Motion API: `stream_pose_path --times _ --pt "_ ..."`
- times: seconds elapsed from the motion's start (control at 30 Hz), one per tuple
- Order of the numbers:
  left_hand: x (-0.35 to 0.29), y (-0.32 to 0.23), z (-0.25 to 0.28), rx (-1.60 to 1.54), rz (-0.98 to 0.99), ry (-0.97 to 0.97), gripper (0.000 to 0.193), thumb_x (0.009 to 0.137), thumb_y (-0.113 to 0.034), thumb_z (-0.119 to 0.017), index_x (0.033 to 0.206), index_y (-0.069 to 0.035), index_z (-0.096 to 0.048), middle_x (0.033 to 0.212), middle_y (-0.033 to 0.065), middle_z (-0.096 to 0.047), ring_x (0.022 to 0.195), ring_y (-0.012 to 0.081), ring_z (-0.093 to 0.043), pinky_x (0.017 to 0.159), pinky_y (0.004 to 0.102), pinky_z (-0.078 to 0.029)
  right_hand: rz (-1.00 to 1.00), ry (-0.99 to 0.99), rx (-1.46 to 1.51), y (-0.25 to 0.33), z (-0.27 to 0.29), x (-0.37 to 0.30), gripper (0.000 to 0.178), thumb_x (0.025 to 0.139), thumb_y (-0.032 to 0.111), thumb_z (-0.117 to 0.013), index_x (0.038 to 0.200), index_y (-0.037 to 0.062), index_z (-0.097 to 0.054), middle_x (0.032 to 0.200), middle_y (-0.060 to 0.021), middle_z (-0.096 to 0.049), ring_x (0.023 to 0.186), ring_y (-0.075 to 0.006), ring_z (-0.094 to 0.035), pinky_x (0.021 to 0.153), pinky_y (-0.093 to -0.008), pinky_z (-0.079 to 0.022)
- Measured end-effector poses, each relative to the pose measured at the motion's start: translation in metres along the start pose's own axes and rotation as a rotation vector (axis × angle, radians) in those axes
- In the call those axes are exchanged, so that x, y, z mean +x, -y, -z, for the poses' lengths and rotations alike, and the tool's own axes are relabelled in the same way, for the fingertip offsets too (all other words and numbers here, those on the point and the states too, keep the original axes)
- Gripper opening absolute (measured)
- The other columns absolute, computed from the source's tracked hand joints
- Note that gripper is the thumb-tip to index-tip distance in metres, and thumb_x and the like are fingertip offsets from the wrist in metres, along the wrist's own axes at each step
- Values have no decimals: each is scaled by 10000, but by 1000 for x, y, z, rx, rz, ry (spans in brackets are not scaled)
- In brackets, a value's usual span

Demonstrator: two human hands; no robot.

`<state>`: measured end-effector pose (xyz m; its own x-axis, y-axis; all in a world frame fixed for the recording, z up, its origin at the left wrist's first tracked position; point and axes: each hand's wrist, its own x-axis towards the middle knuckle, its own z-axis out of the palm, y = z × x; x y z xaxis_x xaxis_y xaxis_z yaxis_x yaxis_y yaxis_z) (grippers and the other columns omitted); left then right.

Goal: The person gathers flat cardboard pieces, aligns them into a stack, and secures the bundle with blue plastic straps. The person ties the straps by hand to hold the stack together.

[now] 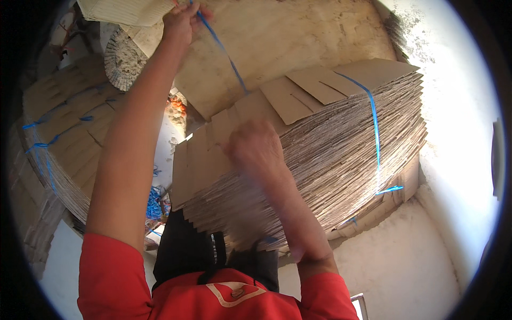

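A big stack of flat brown cardboard pieces (341,149) stands in front of me, its many layered edges facing my body. My left hand (181,22) is raised beyond the stack at the upper left, its fingers closed on a blue plastic twine (218,45). From there the twine runs slanting down to the stack's far edge. A second blue strand (375,128) wraps the stack's right part, its loose end low at the side. My right hand (255,146), blurred by motion, is curled over the stack's near left part; what it holds, if anything, cannot be made out.
To the left lies another cardboard stack (69,128) bound with blue twine. A tangle of blue twine (154,202) sits beside my legs. A pale wall (453,106) rises close on the right. A round, ridged object (125,61) is at the upper left.
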<state>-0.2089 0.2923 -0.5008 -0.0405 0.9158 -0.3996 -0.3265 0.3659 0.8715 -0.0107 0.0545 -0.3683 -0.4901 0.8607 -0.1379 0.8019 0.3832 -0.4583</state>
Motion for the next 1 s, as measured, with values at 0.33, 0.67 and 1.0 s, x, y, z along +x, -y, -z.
stream_pose_path --times 0.33,0.67,1.0 --pt "3 -44 -32 103 134 346 242 956 -194 -567 1014 40 -593 719 24 -489 665 122 -494 695 264 -458 -13 -11 39 -10 -3 -4 149 799 225 -594 711 130 -666 743 -34 -594 863 -202 -550 774 -340 -398" --pt "-267 -130 -113 718 -236 519 145 814 -171 -629 835 -37 -679 768 68 -674 637 186 -610 612 300 -470 56 -186 56 -14 -6 -6 121 716 225 -611 737 130 -682 766 -43 -610 871 -225 -550 762 -349 -399" --pt "-350 -205 -190 756 -391 1080 149 845 -211 -599 906 -79 -634 621 63 -493 517 207 -531 449 337 -394 -14 -156 -56 -10 -16 -4 91 724 204 -602 771 143 -650 804 -30 -617 893 -226 -552 790 -365 -393"
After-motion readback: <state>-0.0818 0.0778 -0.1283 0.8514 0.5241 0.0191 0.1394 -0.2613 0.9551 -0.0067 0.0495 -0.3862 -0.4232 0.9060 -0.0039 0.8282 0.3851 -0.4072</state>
